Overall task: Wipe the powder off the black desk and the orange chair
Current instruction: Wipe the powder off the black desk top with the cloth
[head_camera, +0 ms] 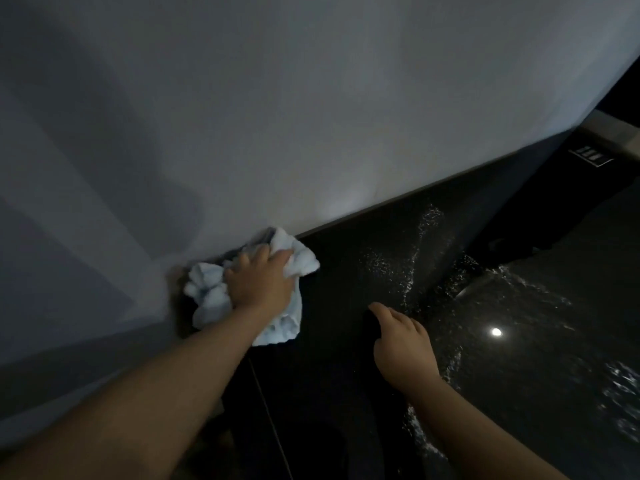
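Only thing with markings is a small panel (590,155) up at the far right with a few pale bars on it, way too blurry to read

Left hand (261,277) is way out at the back left corner of the desk (332,289), fingers curled down into a crumpled pale cloth (211,303), squashing it onto the top right where the desk meets the wall (242,98). The cloth is touching the wall, so no room left on that side

Right hand (403,344) sits on the desk nearer the front, fingers loosely bent, holding nothing, apart from the cloth with bare black top between them

Powder (408,258) is sprinkled in a streak toward the desk's right edge, right of the cloth and just past the right hand. More specks (540,292) lie on the dark glossy surface beyond that edge, around a round light reflection (496,331). Can't tell if that part is floor or more desk
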`<state>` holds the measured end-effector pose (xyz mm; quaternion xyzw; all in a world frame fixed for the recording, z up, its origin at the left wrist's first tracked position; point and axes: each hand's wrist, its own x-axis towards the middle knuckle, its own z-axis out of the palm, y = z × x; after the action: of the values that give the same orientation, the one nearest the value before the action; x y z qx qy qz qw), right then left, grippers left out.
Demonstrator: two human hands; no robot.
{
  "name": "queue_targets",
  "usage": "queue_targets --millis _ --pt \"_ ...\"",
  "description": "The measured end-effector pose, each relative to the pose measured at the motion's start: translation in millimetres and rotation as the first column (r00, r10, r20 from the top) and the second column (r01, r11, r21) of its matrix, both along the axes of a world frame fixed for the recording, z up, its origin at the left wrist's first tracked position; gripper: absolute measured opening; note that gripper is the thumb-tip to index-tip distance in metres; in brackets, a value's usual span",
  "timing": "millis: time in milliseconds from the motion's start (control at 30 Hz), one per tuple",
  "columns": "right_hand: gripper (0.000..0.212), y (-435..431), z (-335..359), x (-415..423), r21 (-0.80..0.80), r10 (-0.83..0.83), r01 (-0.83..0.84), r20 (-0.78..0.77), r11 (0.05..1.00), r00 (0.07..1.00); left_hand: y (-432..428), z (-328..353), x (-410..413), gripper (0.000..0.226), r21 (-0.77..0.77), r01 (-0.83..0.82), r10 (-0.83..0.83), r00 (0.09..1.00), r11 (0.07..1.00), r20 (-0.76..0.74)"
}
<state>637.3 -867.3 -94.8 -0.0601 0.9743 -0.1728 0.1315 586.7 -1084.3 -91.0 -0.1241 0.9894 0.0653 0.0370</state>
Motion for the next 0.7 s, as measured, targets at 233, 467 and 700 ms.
queue_targets --millis 233,467,700 --pt "0.055 2.7 -1.2 2.9 -0.027 0.028 -0.029 -0.01 0.999 1.0 44.8 -22.4 57.3 0.053 -0.069 0.584 -0.588 0.806 0.809 -0.066" --pt "0.056 1.7 -2.6 0.5 -0.065 -0.029 0.029 0.0 0.997 1.0 41.0 -1.8 -37.5 0.041 0.005 -0.058 0.058 0.998 0.998 0.025" --pt "0.055 6.1 -0.4 -4.9 -0.033 0.008 -0.008 -0.013 0.999 1.0 23.7 -13.1 -23.4 0.046 -0.086 0.497 -0.499 0.866 0.864 -0.007"
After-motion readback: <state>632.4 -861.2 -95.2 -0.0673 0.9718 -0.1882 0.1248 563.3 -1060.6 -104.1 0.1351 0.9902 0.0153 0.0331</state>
